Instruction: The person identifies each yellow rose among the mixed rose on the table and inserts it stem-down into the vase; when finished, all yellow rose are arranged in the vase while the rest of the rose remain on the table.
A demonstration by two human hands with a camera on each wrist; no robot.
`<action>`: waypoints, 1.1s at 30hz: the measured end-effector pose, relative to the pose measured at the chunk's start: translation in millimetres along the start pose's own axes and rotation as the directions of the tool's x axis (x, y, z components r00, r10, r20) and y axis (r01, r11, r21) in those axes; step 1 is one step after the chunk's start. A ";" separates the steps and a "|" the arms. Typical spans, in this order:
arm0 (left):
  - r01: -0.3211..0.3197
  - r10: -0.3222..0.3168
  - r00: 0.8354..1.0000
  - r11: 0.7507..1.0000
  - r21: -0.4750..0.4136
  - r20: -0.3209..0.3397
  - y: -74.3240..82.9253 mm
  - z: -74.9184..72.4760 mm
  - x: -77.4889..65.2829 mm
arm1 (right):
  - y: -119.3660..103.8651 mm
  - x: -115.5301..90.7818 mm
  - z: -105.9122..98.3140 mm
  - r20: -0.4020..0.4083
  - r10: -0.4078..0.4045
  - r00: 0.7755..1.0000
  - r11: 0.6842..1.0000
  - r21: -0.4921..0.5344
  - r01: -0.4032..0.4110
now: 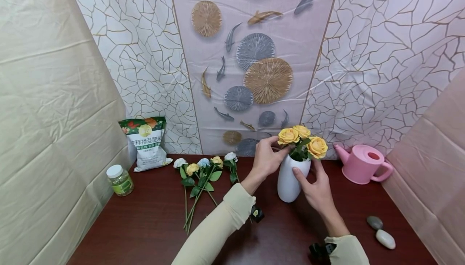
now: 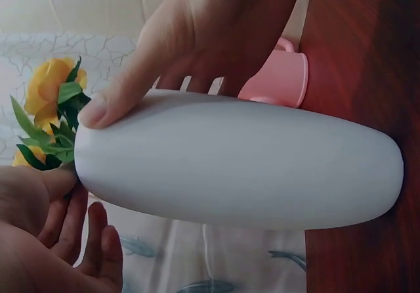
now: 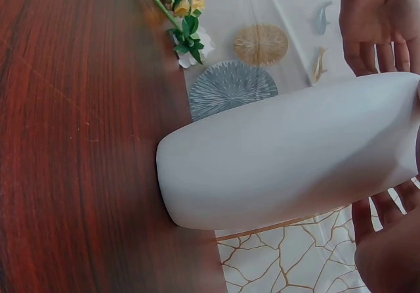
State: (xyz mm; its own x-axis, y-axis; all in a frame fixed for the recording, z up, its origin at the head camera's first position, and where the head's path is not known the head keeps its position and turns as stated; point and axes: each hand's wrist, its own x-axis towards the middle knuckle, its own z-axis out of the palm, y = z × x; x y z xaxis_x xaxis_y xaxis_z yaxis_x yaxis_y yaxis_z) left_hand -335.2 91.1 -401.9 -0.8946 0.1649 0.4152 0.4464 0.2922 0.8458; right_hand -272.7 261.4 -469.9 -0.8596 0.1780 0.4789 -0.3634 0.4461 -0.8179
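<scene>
A white vase (image 1: 289,180) stands upright on the dark red table, with yellow roses (image 1: 300,140) and green leaves in its mouth. My right hand (image 1: 318,190) holds the vase near its top, thumb on the front and fingers round the far side. At the rim, the left hand (image 1: 267,156) pinches among the leaves and stems below the yellow blooms; its fingertips are partly hidden there. In the left wrist view the right thumb presses on the vase (image 2: 236,161) just under the rim. The right wrist view shows the vase's base (image 3: 174,181) down on the table.
Left of the vase lie several loose flowers (image 1: 197,176), white, yellow and blue. A fertilizer bag (image 1: 147,146) and a white-lidded jar (image 1: 121,182) stand farther left. To the right are a pink watering can (image 1: 361,164) and two stones (image 1: 385,238). Patterned cloth hangs behind the table.
</scene>
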 end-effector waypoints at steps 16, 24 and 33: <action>-0.028 0.033 0.995 0.999 -0.046 0.099 -11.4 -19.4 -10.6 | 6.3 0.3 -0.6 0.013 0.033 0.999 0.999 0.001 -0.033; -0.071 0.067 0.993 0.997 0.031 0.100 -55.2 -82.4 -37.3 | -3.9 -2.1 -2.2 0.021 0.047 0.999 0.999 0.002 -0.047; 0.130 -0.132 0.991 0.954 0.269 -0.011 -124.7 -161.6 -73.4 | -0.2 -0.2 -3.3 0.033 0.082 0.996 0.997 -0.012 -0.082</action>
State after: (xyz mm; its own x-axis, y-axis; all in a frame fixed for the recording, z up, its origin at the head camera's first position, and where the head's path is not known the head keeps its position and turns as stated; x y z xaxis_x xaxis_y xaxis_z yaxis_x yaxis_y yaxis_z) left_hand -328.1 -109.7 -483.7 -0.9459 0.1145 0.3036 0.3146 0.5534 0.7712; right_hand -271.2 264.1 -468.7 -0.8981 0.1850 0.3991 -0.2873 0.4404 -0.8506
